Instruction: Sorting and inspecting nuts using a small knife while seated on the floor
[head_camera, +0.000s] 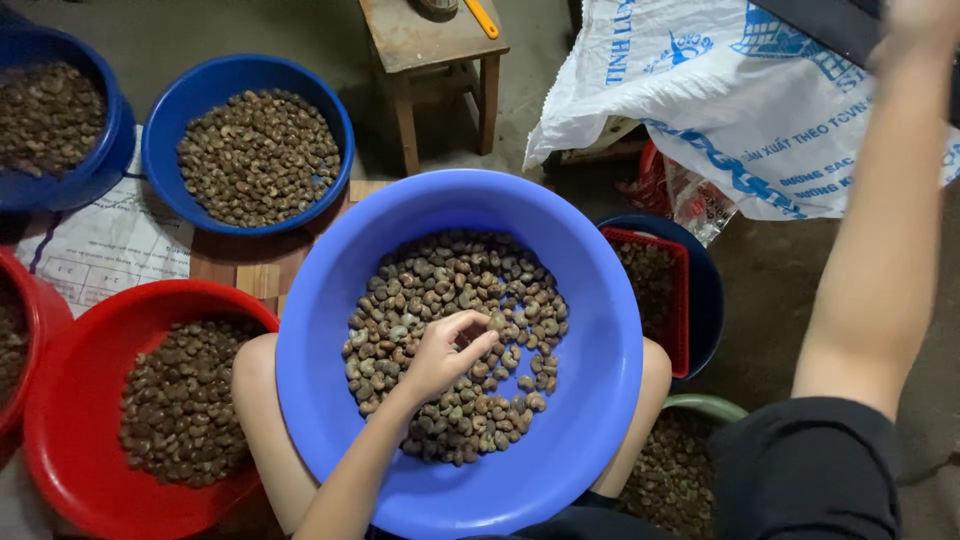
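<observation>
A large light-blue basin (330, 300) rests on my knees, holding a layer of brown shelled nuts (440, 280). My left hand (445, 352) reaches into the middle of the basin, its fingertips pinched together on a nut on top of the pile. My right arm, in a black sleeve, stretches up along the right side. My right hand (918, 28) is at the top right corner, blurred and partly cut off by the frame edge; whether it holds anything is unclear.
A red basin (70, 400) of darker nuts sits at the left, and two dark-blue basins (165, 125) of nuts stand behind it. A red crate (668, 262) in a blue tub lies at the right. A wooden stool (430, 45) and a white printed sack (700, 90) stand at the back.
</observation>
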